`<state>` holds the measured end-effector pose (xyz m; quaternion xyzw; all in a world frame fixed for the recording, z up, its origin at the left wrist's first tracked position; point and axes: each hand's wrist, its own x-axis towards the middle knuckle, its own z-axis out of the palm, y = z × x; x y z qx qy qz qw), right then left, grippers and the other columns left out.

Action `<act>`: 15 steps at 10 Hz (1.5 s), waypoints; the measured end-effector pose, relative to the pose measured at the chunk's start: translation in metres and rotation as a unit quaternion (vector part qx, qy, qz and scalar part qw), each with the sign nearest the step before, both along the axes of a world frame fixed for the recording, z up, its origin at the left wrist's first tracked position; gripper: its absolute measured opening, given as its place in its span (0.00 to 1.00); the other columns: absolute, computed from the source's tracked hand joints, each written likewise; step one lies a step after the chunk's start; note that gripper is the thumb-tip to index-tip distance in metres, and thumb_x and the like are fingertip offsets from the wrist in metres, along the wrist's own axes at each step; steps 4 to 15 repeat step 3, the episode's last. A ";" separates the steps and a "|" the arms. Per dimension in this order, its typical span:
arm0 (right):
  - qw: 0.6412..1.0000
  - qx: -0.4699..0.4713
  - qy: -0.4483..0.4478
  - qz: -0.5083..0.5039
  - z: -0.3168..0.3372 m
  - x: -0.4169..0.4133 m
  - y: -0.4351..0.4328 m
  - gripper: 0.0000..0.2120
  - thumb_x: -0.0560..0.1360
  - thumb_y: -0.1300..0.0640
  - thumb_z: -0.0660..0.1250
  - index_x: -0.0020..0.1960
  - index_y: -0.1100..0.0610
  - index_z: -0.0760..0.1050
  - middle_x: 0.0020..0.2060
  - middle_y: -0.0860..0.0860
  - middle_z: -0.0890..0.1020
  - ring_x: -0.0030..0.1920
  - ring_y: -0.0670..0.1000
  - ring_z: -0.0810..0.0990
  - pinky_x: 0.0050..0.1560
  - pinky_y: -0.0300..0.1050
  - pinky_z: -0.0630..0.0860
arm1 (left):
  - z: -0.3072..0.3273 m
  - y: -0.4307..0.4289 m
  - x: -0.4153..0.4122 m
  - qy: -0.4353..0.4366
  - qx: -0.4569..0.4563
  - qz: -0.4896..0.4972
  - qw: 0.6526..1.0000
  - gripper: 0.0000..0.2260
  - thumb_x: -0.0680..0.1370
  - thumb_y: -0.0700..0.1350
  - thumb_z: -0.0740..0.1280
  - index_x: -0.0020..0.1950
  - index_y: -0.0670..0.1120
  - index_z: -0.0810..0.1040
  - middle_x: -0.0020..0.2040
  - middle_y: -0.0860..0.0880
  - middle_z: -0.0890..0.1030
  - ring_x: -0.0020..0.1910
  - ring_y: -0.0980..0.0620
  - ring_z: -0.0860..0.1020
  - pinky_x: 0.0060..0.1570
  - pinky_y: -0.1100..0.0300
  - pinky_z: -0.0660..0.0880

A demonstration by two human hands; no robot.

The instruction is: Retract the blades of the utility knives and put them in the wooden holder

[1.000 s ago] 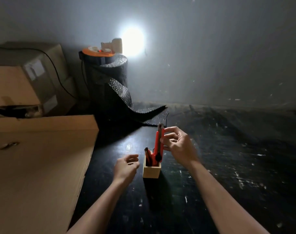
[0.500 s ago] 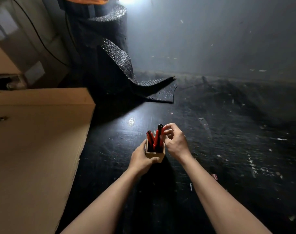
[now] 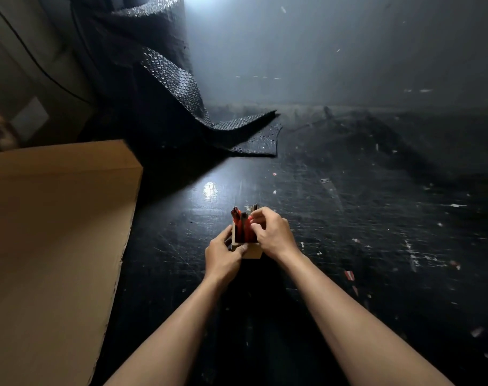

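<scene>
While the left hand (image 3: 223, 253) grips the small square wooden holder (image 3: 251, 253) on the scratched, glossy black table (image 3: 348, 232), the right hand (image 3: 273, 235) pinches the red knives (image 3: 241, 227) standing inside it. A flat cardboard box (image 3: 56, 232) lies left; dark bubble wrap (image 3: 181, 90) curls behind.

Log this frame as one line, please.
stage: knives in holder | left hand: steadies wooden holder | right hand: grip on red utility knives | surface: dark table

Three knives (image 3: 242, 228), one holder (image 3: 252, 253)
</scene>
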<state>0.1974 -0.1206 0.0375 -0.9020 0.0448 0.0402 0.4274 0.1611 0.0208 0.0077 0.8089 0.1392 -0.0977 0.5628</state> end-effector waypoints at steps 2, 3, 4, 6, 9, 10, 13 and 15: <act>0.999 -0.029 -0.008 0.035 0.052 -0.020 -0.024 0.08 0.77 0.59 0.71 0.56 0.55 0.82 0.49 0.50 0.87 0.50 0.49 0.85 0.56 0.52 0.82 | 0.026 0.010 -0.014 0.005 0.015 0.023 1.000 0.26 0.74 0.38 0.76 0.72 0.44 0.77 0.66 0.46 0.83 0.65 0.49 0.82 0.68 0.54 0.76; 0.994 -0.018 0.020 0.104 0.099 -0.049 -0.044 0.07 0.78 0.55 0.72 0.55 0.52 0.82 0.49 0.47 0.87 0.48 0.45 0.85 0.54 0.49 0.83 | 0.039 0.026 -0.052 0.008 -0.004 -0.001 1.000 0.15 0.77 0.39 0.74 0.63 0.46 0.84 0.59 0.47 0.87 0.57 0.51 0.84 0.62 0.52 0.81; 0.994 -0.018 0.020 0.104 0.099 -0.049 -0.044 0.07 0.78 0.55 0.72 0.55 0.52 0.82 0.49 0.47 0.87 0.48 0.45 0.85 0.54 0.49 0.83 | 0.039 0.026 -0.052 0.008 -0.004 -0.001 1.000 0.15 0.77 0.39 0.74 0.63 0.46 0.84 0.59 0.47 0.87 0.57 0.51 0.84 0.62 0.52 0.81; 0.994 -0.018 0.020 0.104 0.099 -0.049 -0.044 0.07 0.78 0.55 0.72 0.55 0.52 0.82 0.49 0.47 0.87 0.48 0.45 0.85 0.54 0.49 0.83 | 0.039 0.026 -0.052 0.008 -0.004 -0.001 1.000 0.15 0.77 0.39 0.74 0.63 0.46 0.84 0.59 0.47 0.87 0.57 0.51 0.84 0.62 0.52 0.81; 0.994 -0.018 0.020 0.104 0.099 -0.049 -0.044 0.07 0.78 0.55 0.72 0.55 0.52 0.82 0.49 0.47 0.87 0.48 0.45 0.85 0.54 0.49 0.83 | 0.039 0.026 -0.052 0.008 -0.004 -0.001 1.000 0.15 0.77 0.39 0.74 0.63 0.46 0.84 0.59 0.47 0.87 0.57 0.51 0.84 0.62 0.52 0.81; 0.994 -0.018 0.020 0.104 0.099 -0.049 -0.044 0.07 0.78 0.55 0.72 0.55 0.52 0.82 0.49 0.47 0.87 0.48 0.45 0.85 0.54 0.49 0.83 | 0.039 0.026 -0.052 0.008 -0.004 -0.001 1.000 0.15 0.77 0.39 0.74 0.63 0.46 0.84 0.59 0.47 0.87 0.57 0.51 0.84 0.62 0.52 0.81; 0.994 -0.018 0.020 0.104 0.099 -0.049 -0.044 0.07 0.78 0.55 0.72 0.55 0.52 0.82 0.49 0.47 0.87 0.48 0.45 0.85 0.54 0.49 0.83 | 0.039 0.026 -0.052 0.008 -0.004 -0.001 1.000 0.15 0.77 0.39 0.74 0.63 0.46 0.84 0.59 0.47 0.87 0.57 0.51 0.84 0.62 0.52 0.81; 0.994 -0.018 0.020 0.104 0.099 -0.049 -0.044 0.07 0.78 0.55 0.72 0.55 0.52 0.82 0.49 0.47 0.87 0.48 0.45 0.85 0.54 0.49 0.83 | 0.039 0.026 -0.052 0.008 -0.004 -0.001 1.000 0.15 0.77 0.39 0.74 0.63 0.46 0.84 0.59 0.47 0.87 0.57 0.51 0.84 0.62 0.52 0.81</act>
